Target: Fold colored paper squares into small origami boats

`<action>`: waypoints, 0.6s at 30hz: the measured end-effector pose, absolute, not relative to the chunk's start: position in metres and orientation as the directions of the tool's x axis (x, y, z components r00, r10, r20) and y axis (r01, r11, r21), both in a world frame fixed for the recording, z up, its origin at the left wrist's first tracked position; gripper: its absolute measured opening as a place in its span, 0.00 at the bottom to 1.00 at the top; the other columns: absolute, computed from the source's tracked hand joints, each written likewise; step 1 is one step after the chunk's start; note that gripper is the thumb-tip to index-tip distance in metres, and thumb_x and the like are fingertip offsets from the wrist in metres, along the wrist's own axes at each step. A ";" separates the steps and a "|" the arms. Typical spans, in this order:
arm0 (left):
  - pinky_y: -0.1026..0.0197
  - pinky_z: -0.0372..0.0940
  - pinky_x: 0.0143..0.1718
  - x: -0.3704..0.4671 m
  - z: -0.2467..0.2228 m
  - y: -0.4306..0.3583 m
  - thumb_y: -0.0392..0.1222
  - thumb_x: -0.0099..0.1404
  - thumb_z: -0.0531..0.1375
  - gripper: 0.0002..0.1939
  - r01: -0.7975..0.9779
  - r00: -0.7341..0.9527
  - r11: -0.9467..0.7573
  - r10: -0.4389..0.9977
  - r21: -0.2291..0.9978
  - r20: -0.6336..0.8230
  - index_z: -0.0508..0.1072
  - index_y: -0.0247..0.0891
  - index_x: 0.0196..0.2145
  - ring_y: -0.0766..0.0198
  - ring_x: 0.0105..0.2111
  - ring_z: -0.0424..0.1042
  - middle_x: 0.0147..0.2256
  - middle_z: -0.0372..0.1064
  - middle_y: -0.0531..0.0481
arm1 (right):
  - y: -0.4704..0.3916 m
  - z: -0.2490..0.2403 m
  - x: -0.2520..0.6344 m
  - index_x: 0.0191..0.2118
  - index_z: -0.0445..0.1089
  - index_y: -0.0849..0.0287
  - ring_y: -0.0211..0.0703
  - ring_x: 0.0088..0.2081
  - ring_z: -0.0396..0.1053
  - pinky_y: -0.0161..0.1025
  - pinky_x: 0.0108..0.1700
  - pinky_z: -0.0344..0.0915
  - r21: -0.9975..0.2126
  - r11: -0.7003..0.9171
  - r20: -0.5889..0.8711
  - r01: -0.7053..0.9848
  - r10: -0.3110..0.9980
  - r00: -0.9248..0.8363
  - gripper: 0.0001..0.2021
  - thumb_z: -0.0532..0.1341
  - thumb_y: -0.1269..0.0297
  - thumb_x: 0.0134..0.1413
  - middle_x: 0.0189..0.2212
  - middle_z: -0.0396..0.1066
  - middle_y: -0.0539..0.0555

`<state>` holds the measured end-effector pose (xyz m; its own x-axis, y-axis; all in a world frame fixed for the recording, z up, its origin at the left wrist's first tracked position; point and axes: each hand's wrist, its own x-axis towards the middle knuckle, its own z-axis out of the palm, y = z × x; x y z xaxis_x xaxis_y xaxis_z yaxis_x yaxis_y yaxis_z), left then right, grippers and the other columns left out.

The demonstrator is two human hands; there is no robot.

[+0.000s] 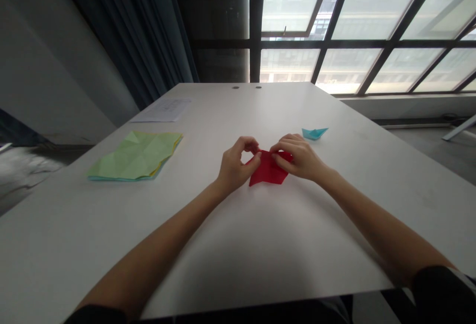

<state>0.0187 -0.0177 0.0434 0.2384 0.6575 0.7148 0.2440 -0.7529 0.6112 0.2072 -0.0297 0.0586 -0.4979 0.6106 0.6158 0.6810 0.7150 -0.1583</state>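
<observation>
A piece of red folded paper (269, 170) is held up between my two hands over the middle of the white table. My left hand (238, 162) pinches its upper left corner between thumb and forefinger. On the other side, my right hand (297, 156) grips the upper right part, thumb in front and fingers behind. The lower edge of the paper is uneven, with points at left and right. Fingers cover part of its top. Just beyond my right hand sits a small blue paper boat (314, 134), which nothing touches.
On the left of the white table (223, 244) lies a stack of coloured paper (137, 155), creased light green on top, yellow and blue beneath. Farther back is a printed white sheet (163, 110). A dark curtain (130, 31) and windows stand behind the table.
</observation>
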 end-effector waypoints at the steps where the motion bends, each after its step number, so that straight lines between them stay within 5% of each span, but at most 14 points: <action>1: 0.64 0.63 0.35 0.019 0.044 -0.017 0.36 0.54 0.59 0.11 0.202 0.242 -0.717 0.696 0.667 0.676 0.64 0.38 0.36 0.69 0.31 0.68 0.31 0.68 0.52 | -0.030 0.060 0.207 0.34 0.68 0.59 0.41 0.32 0.66 0.41 0.39 0.60 -0.203 0.714 0.605 0.671 0.630 -0.487 0.07 0.55 0.70 0.49 0.28 0.71 0.52; 7: 0.68 0.62 0.27 0.019 0.044 -0.008 0.39 0.53 0.60 0.10 -0.025 0.168 -0.484 0.860 0.874 0.481 0.65 0.37 0.34 0.70 0.24 0.67 0.23 0.67 0.55 | -0.030 0.065 0.206 0.39 0.68 0.57 0.39 0.31 0.69 0.36 0.32 0.65 -0.607 0.537 0.418 0.586 0.843 -0.340 0.10 0.58 0.63 0.50 0.31 0.72 0.51; 11: 0.71 0.60 0.23 0.015 0.040 0.003 0.39 0.51 0.62 0.12 -0.104 0.012 -0.432 0.900 0.896 0.436 0.64 0.37 0.33 0.73 0.21 0.65 0.23 0.64 0.57 | -0.022 0.059 0.212 0.52 0.57 0.54 0.42 0.30 0.71 0.38 0.29 0.68 -0.908 0.235 0.137 0.345 0.948 -0.286 0.30 0.65 0.60 0.41 0.32 0.71 0.52; 14: 0.72 0.60 0.24 0.014 0.035 0.009 0.39 0.51 0.62 0.12 -0.096 -0.085 -0.440 0.897 0.893 0.433 0.63 0.37 0.33 0.74 0.23 0.65 0.28 0.64 0.55 | -0.018 0.052 0.213 0.56 0.49 0.53 0.43 0.33 0.72 0.42 0.36 0.69 -0.987 0.037 -0.029 0.158 0.916 -0.399 0.37 0.67 0.63 0.39 0.34 0.72 0.53; 18: 0.72 0.62 0.27 0.013 0.030 0.014 0.37 0.50 0.61 0.12 -0.075 -0.152 -0.464 0.880 0.883 0.450 0.64 0.37 0.33 0.72 0.28 0.66 0.30 0.63 0.54 | -0.016 0.046 0.213 0.55 0.51 0.55 0.43 0.36 0.71 0.42 0.39 0.69 -0.996 -0.069 -0.090 0.063 0.885 -0.457 0.35 0.66 0.65 0.40 0.35 0.73 0.54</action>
<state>0.0133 0.0135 0.0304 -0.1518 0.8802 0.4496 -0.0748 -0.4638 0.8828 0.2134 -0.0158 0.0461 -0.4566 0.8851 -0.0897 0.0626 -0.0686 -0.9957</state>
